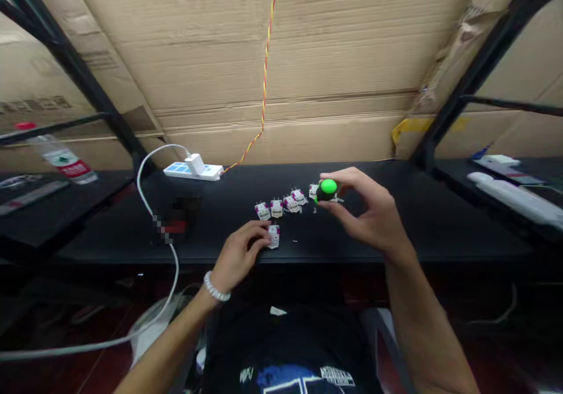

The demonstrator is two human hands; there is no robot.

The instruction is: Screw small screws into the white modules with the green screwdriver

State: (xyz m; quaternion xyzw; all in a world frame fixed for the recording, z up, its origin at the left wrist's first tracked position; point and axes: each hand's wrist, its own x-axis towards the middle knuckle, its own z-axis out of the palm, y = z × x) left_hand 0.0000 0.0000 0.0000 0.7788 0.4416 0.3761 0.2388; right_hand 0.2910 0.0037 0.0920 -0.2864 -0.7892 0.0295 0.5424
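My left hand (241, 252) pinches the side of a small white-and-purple plastic part (274, 237) near the front of the black table. My right hand (369, 209), farther back and to the right, grips a green-and-black screwdriver (328, 187) between thumb and fingers. The handle's round green end points up at me; its tip is hidden. Several similar white-and-purple parts (277, 208) lie in a loose row behind my left fingers. One more white part (312, 191) sits close beside the screwdriver, partly covered by it.
On the black table (352, 247), a white power strip (193, 171) stands at the back left with a charger plugged in. Its white cable (139, 177) loops down the left side. Cardboard (334, 60) walls the back. A bottle (70, 162) is at far left, beyond the black frame.
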